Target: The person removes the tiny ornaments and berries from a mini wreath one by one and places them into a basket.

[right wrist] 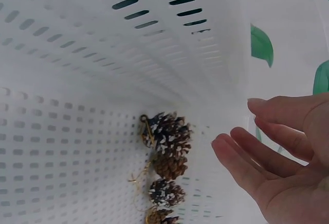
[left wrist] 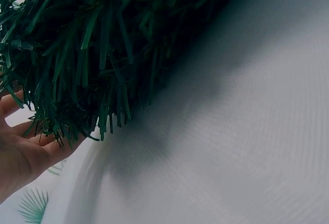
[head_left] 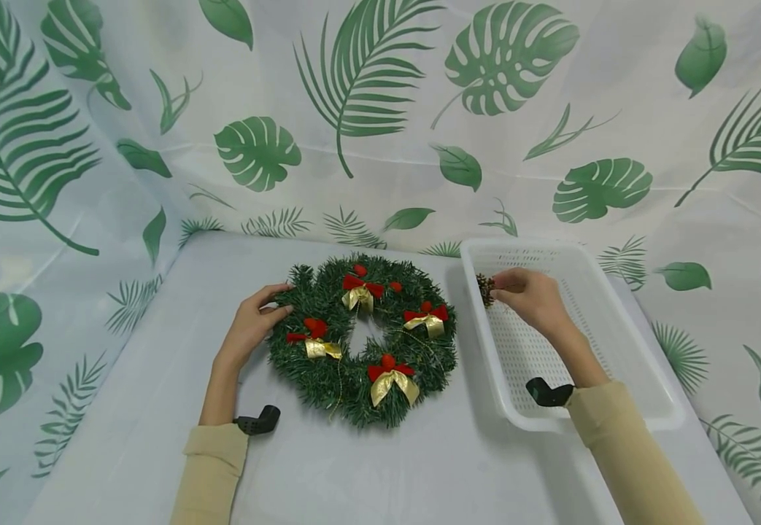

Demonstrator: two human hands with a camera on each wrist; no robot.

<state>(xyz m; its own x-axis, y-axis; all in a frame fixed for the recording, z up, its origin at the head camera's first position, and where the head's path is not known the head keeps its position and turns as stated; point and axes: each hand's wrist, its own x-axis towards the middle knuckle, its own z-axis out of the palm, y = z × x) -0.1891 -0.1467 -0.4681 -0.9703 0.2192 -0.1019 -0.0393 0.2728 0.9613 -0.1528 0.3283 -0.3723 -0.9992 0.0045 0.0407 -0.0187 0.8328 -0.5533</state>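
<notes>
Head view, and over on the left the left hand (head_left: 251,322) has its fingers loosely spread, touching the outer greenery of the wreath (head_left: 350,397), which lies toward the far edge of the desk (head_left: 327,477), red-and-gold bows (head_left: 393,383) all round; now across to the white basket (head_left: 646,357) by the desk's right edge, pine cones (right wrist: 168,134) near its far left corner, and the right hand (head_left: 536,300), fingers slightly bent, grips nothing beside them

White sheeting (head_left: 380,193) printed with green leaves (head_left: 258,154) surrounds a pale tabletop (head_left: 367,474).
</notes>
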